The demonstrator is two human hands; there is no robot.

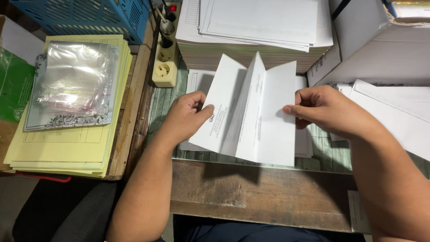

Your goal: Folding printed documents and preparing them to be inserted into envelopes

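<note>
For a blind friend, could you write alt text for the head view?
Two hands, left and right, hold a creased white sheet above a wooden desk. A paper stack lies behind it, yellow forms to the left.

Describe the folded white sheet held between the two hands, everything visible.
The folded sheet is white paper with faint lines of small print, creased lengthwise into three panels, the middle crease raised as a ridge. It is held above the wooden desk, tilted slightly. The left hand pinches its left edge with thumb on top; the right hand grips its right edge. More white paper lies beneath.
</note>
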